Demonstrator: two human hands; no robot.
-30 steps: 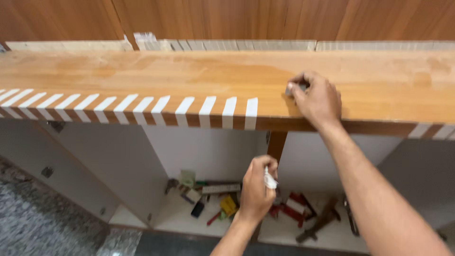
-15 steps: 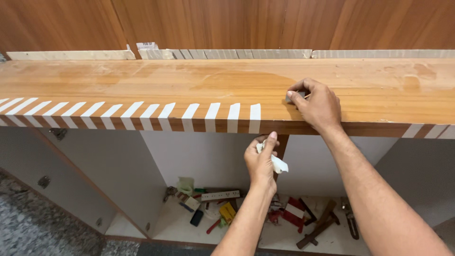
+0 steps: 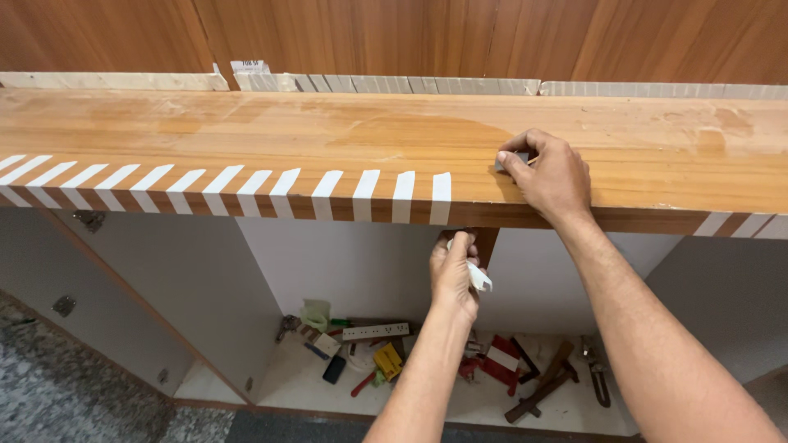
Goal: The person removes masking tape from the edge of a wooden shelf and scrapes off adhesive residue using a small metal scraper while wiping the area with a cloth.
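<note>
A long wooden countertop (image 3: 328, 131) runs across the view, its front edge wrapped with several white tape strips (image 3: 365, 193) set side by side. My right hand (image 3: 550, 176) rests on the top, right of the last strip, fingers pinched on a small whitish piece. My left hand (image 3: 455, 271) is raised below the counter's front edge, just right of the last strip, holding a short piece of white tape (image 3: 478, 277) between thumb and fingers.
Below is a white open cabinet with a shelf (image 3: 427, 394) strewn with tools: a white power strip (image 3: 376, 331), a yellow item, red-handled tools, pliers. More white strips (image 3: 394, 84) line the wooden back wall. A grey stone floor (image 3: 74, 402) lies at lower left.
My left hand has risen from near the tool shelf up to the underside of the counter's front edge with the tape piece. My right hand has stayed on the countertop.
</note>
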